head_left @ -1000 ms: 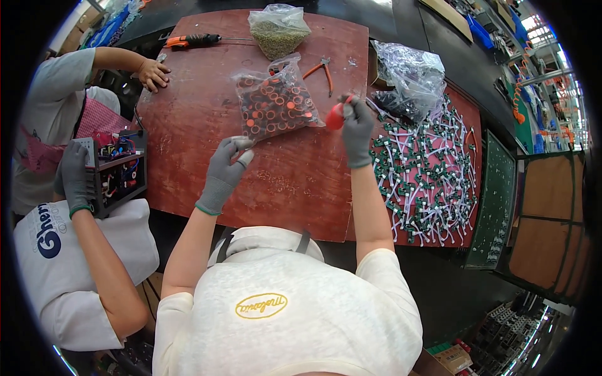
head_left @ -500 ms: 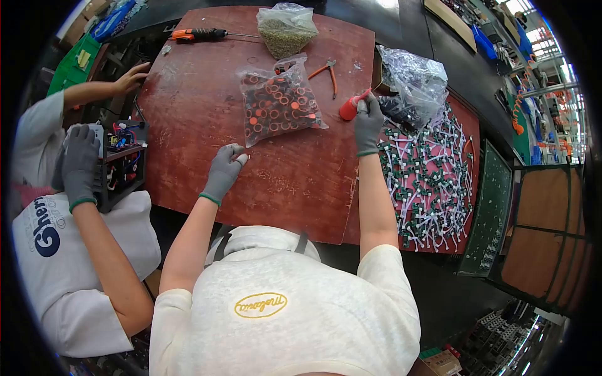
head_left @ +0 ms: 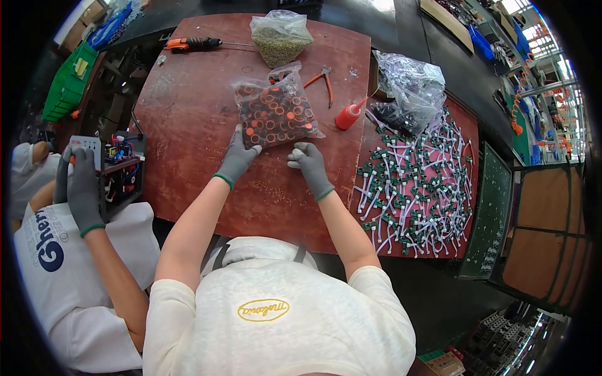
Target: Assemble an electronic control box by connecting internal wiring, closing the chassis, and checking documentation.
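Note:
My left hand (head_left: 238,158), in a grey glove with a green cuff, rests against the lower left edge of a clear plastic bag (head_left: 276,113) of black and orange-red rings. Its fingers are stretched out, the thumb apart. Just below the bag's lower right, my gloved right hand (head_left: 310,168) hovers over the table with curled fingers; anything inside them is hidden. A red squeeze bottle (head_left: 347,117) with a thin nozzle stands up and to the right of that hand, apart from it. Orange-handled cutters (head_left: 326,84) lie between bag and bottle.
Many small green circuit boards with white cables (head_left: 417,188) cover the right side. An orange-black screwdriver (head_left: 194,44) and a bag of small yellowish parts (head_left: 281,41) lie at the back. To the left, a co-worker's gloved hand (head_left: 84,194) is at an electronics box (head_left: 119,166).
My right hand has let go of the red bottle, now upright on the table, and come down toward the middle. My left hand has moved right and up to the bag of rings.

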Available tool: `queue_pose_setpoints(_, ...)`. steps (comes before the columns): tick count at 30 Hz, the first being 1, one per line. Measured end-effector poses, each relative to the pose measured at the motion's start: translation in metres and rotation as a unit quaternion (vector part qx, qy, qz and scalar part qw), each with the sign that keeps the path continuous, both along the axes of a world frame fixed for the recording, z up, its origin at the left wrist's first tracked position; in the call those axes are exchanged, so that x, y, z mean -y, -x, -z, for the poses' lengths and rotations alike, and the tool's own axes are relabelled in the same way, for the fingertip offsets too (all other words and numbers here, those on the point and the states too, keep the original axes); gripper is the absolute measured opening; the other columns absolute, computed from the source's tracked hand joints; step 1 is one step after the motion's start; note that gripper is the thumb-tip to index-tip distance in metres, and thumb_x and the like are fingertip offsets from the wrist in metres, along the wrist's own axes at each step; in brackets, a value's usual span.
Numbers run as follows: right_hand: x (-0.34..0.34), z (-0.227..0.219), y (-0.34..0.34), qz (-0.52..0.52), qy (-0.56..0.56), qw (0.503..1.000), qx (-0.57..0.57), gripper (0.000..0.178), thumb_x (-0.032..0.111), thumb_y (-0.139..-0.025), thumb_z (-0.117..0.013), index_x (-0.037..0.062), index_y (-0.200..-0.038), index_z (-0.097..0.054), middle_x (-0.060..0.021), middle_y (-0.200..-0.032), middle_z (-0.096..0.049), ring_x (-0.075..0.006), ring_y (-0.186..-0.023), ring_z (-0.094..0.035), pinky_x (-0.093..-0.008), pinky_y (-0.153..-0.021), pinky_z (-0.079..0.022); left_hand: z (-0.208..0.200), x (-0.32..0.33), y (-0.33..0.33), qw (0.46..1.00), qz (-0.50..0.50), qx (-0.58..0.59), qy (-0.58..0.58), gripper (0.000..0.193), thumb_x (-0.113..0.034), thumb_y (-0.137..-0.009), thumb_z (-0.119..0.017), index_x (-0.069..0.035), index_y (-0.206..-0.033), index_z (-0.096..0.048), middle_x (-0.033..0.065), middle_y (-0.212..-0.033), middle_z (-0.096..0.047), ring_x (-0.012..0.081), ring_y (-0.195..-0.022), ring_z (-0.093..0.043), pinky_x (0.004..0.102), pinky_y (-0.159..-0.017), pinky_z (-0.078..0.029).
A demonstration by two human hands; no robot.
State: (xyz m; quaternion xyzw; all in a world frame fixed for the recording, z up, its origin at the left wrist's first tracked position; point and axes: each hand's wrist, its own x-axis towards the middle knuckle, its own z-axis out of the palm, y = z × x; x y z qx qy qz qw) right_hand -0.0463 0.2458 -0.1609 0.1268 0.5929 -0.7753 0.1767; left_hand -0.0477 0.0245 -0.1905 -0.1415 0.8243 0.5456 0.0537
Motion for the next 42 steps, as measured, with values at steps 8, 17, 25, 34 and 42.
queue_pose_setpoints(8, -0.006, 0.016, 0.057, 0.033, -0.041, 0.993, -0.109, 0.035, 0.0, -0.085, -0.054, -0.0065, -0.118, -0.047, -0.0107, -0.114, -0.052, -0.0172, -0.097, -0.057, -0.0278, -0.079, -0.052, -0.001, -0.043, 0.047, 0.992, 0.068, -0.065, -0.089, 0.09, -0.007, -0.077, -0.066, 0.003, -0.145, -0.008, 0.013, -0.126, -0.048, 0.0157, -0.108, -0.051, 0.0264, -0.089, -0.043)
queue_pose_setpoints(17, -0.039, -0.016, 0.009, 0.121, -0.011, 0.981, -0.153, 0.018, -0.006, -0.081, -0.044, -0.002, -0.093, -0.057, -0.0059, -0.089, -0.06, -0.0132, -0.074, -0.056, -0.0242, -0.064, -0.046, -0.037, -0.063, 0.036, 0.986, -0.015, -0.017, -0.166, 0.036, -0.02, -0.088, -0.06, 0.001, -0.116, -0.051, -0.0006, -0.076, -0.055, 0.0067, -0.062, -0.047, 0.0215, -0.056, -0.041)
queue_pose_setpoints(25, -0.043, 0.017, -0.061, -0.001, -0.4, 0.814, -0.421, 0.012, -0.001, -0.07, -0.05, 0.0052, -0.079, -0.053, -0.0097, -0.076, -0.056, -0.024, -0.067, -0.057, -0.0349, -0.062, -0.045, -0.034, -0.043, -0.061, 0.979, -0.098, 0.035, -0.177, 0.03, -0.032, -0.091, -0.057, -0.007, -0.075, -0.056, -0.0006, -0.063, -0.053, 0.006, -0.05, -0.047, 0.0233, -0.044, -0.041)
queue_pose_setpoints(34, -0.011, 0.012, -0.053, 0.018, -0.353, 0.885, -0.305, 0.015, -0.001, -0.077, -0.05, 0.0026, -0.089, -0.059, -0.0114, -0.084, -0.063, -0.0229, -0.078, -0.062, -0.0322, -0.071, -0.049, -0.052, 0.019, -0.151, 0.939, -0.259, 0.019, -0.227, 0.032, -0.037, -0.089, -0.059, -0.011, -0.072, -0.055, -0.0025, -0.062, -0.048, 0.0054, -0.048, -0.046, 0.0213, -0.043, -0.044)
queue_pose_setpoints(42, 0.076, 0.015, -0.035, -0.023, -0.107, 0.949, -0.295, 0.024, -0.002, -0.086, -0.048, -0.0006, -0.108, -0.057, -0.0111, -0.098, -0.064, -0.0186, -0.093, -0.062, -0.0289, -0.084, -0.049, -0.068, 0.031, -0.223, 0.937, -0.261, 0.044, -0.23, 0.032, -0.035, -0.091, -0.057, -0.008, -0.074, -0.056, -0.0022, -0.062, -0.049, 0.0054, -0.049, -0.046, 0.0209, -0.045, -0.042)
